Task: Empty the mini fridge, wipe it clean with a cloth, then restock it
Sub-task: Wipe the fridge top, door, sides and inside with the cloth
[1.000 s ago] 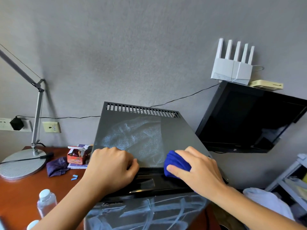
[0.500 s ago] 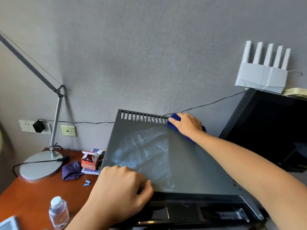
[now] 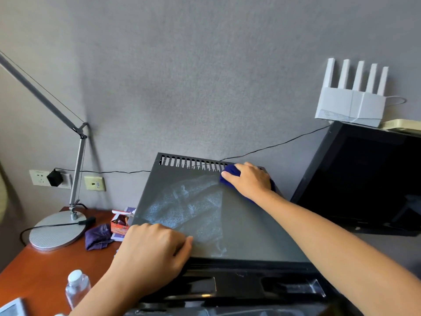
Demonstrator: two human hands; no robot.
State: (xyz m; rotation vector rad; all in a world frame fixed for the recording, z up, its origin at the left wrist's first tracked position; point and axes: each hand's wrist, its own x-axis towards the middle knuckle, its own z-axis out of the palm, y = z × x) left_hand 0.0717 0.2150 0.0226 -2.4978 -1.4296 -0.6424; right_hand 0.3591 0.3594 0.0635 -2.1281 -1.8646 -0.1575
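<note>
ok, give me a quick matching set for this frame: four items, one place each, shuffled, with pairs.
Items:
1. blue cloth
2. left hand
3. white router
4. clear bottle

Places:
A. on top of the black monitor
B. on the wooden desk, lower left
C. front left of the mini fridge top
D. under the right hand, by the rear vent slots

Pairs: 1-D, 2-C, 3-A, 4-B

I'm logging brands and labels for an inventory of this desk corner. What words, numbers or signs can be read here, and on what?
None can be read with confidence.
Small orange box beside the mini fridge: printing on its side, too blurred to read.
Booklet under that box: too little of it shows.
Clear bottle on the desk: no legible label.
White router: no markings visible.
Wall sockets: no readable text.
</note>
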